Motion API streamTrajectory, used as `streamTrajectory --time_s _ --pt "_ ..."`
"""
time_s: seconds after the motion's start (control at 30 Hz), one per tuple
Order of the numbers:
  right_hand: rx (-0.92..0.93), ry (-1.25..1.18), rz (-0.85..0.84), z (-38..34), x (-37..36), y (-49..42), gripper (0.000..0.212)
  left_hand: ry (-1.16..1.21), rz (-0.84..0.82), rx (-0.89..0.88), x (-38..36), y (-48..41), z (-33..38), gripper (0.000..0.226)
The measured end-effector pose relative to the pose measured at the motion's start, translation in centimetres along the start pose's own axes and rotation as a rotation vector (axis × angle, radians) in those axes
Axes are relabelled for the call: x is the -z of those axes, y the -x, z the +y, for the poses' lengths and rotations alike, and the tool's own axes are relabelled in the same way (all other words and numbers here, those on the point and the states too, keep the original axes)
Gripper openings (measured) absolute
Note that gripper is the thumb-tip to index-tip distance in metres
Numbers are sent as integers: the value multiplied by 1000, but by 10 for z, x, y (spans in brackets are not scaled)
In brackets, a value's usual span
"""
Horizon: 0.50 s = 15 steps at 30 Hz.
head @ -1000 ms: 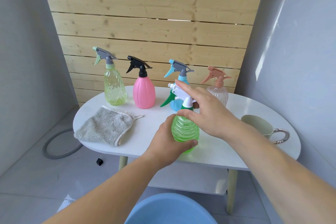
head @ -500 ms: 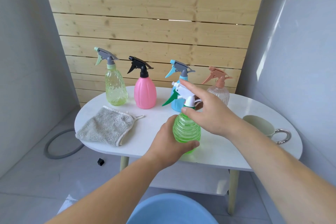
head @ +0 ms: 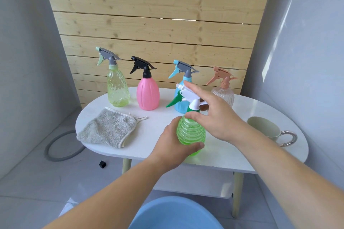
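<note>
Left hand (head: 171, 147): fingers and thumb wrapped round the belly of the green spray bottle (head: 190, 134), thumb across the front low down. Firm grip.

Right hand (head: 219, 117): on the bottle's white sprayer head (head: 188, 93). Index finger lies straight along the top of the head, thumb presses the green collar at the neck, the other fingers curl behind the neck. The head is gripped between them.

Green spray bottle: upright, base on the white oval table (head: 232, 156), near the front edge, about mid-width. Green trigger points left.

Behind it, 4 more spray bottles stand in 1 row along the back: yellow-green bottle (head: 118, 89), pink bottle (head: 148, 95), blue bottle (head: 179, 108), clear bottle (head: 225, 93) with a peach sprayer. The blue one is partly hidden by the green bottle's head, the clear one by the right hand.

Left part of table: grey cloth (head: 109, 128), lying flat and rumpled. Right part: pale green cup (head: 264, 127) with a shiny handle that points right.

Bottom edge of view: blue basin (head: 175, 214), below the table's front. Floor, left: grey hose (head: 61, 147), looped.
</note>
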State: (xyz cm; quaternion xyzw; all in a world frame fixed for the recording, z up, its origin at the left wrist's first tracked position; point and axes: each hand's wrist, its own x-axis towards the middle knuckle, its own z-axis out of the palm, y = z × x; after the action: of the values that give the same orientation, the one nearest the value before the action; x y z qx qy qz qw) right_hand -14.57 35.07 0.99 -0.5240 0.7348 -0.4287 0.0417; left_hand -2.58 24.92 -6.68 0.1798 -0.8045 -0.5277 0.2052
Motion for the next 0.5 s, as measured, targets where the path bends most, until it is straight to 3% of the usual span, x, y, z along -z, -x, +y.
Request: streamTrajectory --time_s 0.1,0.27,0.5 --pt "22 100 18 -2 -1 -1 74 -9 -13 -4 0 0 1 65" --pt "-10 4 -65 -3 4 -3 72 -5 -2 1 0 -1 -1 58" --pt "-16 0 -37 -5 4 -5 69 -1 -16 -1 0 -2 -1 64"
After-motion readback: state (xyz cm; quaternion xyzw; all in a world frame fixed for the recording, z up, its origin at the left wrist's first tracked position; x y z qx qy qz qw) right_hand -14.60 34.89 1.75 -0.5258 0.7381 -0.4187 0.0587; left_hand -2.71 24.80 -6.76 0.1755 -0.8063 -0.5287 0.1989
